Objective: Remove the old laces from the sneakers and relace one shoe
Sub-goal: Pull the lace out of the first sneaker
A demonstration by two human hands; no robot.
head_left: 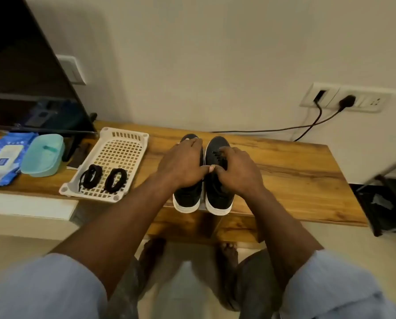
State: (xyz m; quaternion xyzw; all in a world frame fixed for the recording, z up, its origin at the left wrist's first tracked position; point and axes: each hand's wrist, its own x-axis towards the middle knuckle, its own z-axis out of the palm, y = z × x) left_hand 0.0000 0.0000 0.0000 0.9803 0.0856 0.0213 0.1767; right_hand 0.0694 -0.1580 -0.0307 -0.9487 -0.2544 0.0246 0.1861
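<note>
- Wooden tabletop [284, 162], centre frame: two black sneakers side by side.
- Left hand [181, 164] lies flat on left sneaker [186, 196], fingers straight.
- Right hand [236, 171] curls over right sneaker [217, 196] at its laces [219, 155]; cannot tell if pinching.
- White tray [128, 134], left: two coiled black laces [91, 176].

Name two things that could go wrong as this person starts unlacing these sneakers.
Both sneakers overhang the wooden table's near edge; a tug from the right hand at the fitted laces might drag one off. The coiled black laces in the white tray match the shoes' own colour, so old and new could get mixed.
</note>
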